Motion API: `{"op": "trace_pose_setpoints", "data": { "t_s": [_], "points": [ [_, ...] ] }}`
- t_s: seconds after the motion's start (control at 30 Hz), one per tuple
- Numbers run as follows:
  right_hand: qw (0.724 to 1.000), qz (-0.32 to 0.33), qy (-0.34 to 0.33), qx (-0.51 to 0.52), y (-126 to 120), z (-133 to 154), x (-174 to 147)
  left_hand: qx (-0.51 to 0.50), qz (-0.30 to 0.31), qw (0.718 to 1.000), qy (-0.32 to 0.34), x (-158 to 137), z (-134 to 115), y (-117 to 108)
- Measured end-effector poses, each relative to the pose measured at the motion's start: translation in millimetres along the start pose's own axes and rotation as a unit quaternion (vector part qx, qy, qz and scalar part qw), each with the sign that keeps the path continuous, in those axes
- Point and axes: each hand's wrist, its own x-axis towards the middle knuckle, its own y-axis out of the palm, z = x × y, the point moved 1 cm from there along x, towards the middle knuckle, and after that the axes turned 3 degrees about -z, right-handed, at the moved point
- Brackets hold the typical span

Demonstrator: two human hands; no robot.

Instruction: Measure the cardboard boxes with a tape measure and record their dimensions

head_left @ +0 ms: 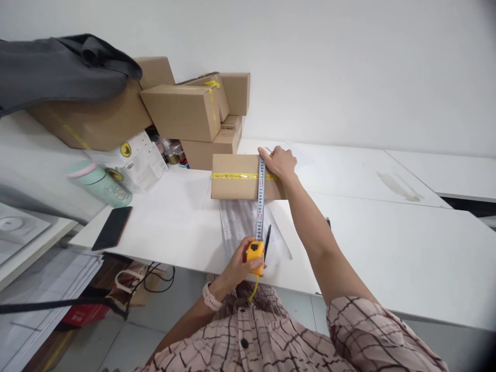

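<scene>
My left hand (236, 267), near the table's front edge, grips the yellow case of a tape measure (254, 257), with a yellow strap dangling below. Its blade stretches away from me across the top of a small brown cardboard box (233, 190) sealed with yellow tape. At the box's far edge, my right hand (284, 164) holds the blade's end under the thumb; its other fingers curl over the box's far right corner, partly hidden. Printed paper (237, 223) lies partly under the box, and a black pen (267, 241) rests on it beside the blade.
Stacked cardboard boxes (178, 111) stand at the back left, with a dark grey bag (65, 72) on top. A mint bottle (103, 183), white avocado-print boxes (143, 163) and a phone (112, 228) sit at left. The white table (372, 248) extends right along the wall.
</scene>
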Motion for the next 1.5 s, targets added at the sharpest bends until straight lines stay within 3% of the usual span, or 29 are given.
{"op": "trace_pose_setpoints", "data": {
  "t_s": [0.33, 0.57, 0.73, 0.93, 1.07, 1.27, 1.4, 1.5],
  "points": [
    [1.000, -0.020, -0.009, -0.008, 3, -1, -1, 0.048, -0.012, 0.998, 0.025, 18, 30, -2],
    [0.999, -0.029, -0.013, 0.003, 7, -5, 2, 0.039, -0.017, 0.999, 0.025, 17, 24, 1],
    [0.998, -0.038, -0.046, 0.008, 8, -13, -5, 0.030, -0.005, 0.999, 0.032, -7, 21, -16],
    [0.997, -0.050, -0.053, 0.009, 1, -18, -57, 0.046, -0.042, 0.998, 0.013, -45, 32, -43],
    [0.997, -0.069, -0.040, -0.018, 1, -28, -102, 0.078, -0.037, 0.996, 0.013, -48, 42, -49],
    [0.997, -0.037, -0.059, -0.018, -2, -48, -148, 0.138, -0.022, 0.990, 0.018, -46, 43, -50],
    [0.992, -0.061, -0.004, 0.108, -27, -47, -171, 0.247, -0.032, 0.968, 0.032, -49, 29, -42],
    [0.966, 0.029, 0.009, 0.255, -43, -46, -184, 0.347, -0.026, 0.936, 0.056, -50, 16, -33]
  ]
}}
